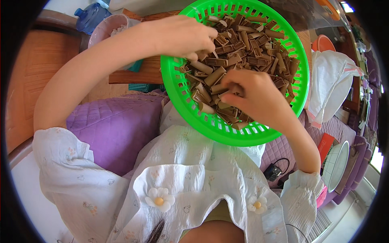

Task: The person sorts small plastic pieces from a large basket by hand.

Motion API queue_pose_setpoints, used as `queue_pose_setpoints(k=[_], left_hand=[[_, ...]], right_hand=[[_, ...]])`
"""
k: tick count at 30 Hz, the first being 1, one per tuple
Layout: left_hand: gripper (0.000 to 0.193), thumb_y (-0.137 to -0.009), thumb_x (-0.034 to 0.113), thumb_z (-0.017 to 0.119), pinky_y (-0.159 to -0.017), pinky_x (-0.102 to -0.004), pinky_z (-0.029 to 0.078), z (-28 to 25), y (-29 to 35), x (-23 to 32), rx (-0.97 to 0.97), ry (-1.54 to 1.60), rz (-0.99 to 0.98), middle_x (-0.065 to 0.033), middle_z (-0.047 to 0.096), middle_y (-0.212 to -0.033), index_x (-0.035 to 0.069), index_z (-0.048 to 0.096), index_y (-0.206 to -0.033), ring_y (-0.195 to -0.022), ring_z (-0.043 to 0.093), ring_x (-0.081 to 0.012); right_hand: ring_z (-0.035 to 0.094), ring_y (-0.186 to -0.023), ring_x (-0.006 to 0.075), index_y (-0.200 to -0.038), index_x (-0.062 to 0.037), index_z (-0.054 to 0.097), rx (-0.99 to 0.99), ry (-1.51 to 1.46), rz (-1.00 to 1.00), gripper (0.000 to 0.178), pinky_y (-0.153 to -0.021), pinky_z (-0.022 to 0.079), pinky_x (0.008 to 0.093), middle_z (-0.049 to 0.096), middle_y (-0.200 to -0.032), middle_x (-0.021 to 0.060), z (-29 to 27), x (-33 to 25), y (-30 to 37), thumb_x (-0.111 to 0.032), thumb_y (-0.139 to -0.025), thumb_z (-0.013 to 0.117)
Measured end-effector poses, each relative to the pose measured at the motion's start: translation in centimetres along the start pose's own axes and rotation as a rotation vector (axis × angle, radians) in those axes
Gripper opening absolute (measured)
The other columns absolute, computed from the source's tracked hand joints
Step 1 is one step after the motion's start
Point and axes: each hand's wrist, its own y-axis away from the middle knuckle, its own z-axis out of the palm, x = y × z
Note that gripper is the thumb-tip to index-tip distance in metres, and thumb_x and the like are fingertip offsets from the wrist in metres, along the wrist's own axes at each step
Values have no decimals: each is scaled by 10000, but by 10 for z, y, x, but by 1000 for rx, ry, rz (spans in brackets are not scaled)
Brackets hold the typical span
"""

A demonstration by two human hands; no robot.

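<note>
A round green plastic basket [184, 101] with a slotted rim sits in front of me, filled with several small brown plastic pieces [251, 52]. My left hand [184, 36] reaches over the basket's upper left rim, fingers curled down onto the pieces at the heap's edge. My right hand [253, 97] rests in the lower middle of the basket, its fingertips pinched on a brown piece [227, 90]. Both forearms are bare; my white flowered blouse [178, 182] fills the lower part of the view.
A purple quilted cushion [113, 125] lies left of the basket. A white cloth bag [332, 81] lies to the right, a pink bowl [107, 26] and blue bottle [91, 16] at upper left, a black charger with cable [273, 172] at lower right.
</note>
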Motion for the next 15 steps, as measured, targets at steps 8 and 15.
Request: queue_pose_setpoints(k=[8,15], left_hand=[[199,-833,190,583,-648,-385,504,-25,-7,-5,148,-118,-20,-149,575,-810,-4,543,-860,-728,605,-290],[242,-813,222,623,-661,-413,512,-27,-5,-3,121,-107,-116,-155,576,-831,1,541,-868,-774,616,-335]], right_hand=[[618,-727,347,-992,16,547,-3,282,-25,277,-659,494,407,633,-785,187,58,13,-27,-78,-739,614],[644,-741,301,-989,9,527,-188,-1,76,367,-707,498,365,649,-761,154,46,12,-19,-148,-692,673]])
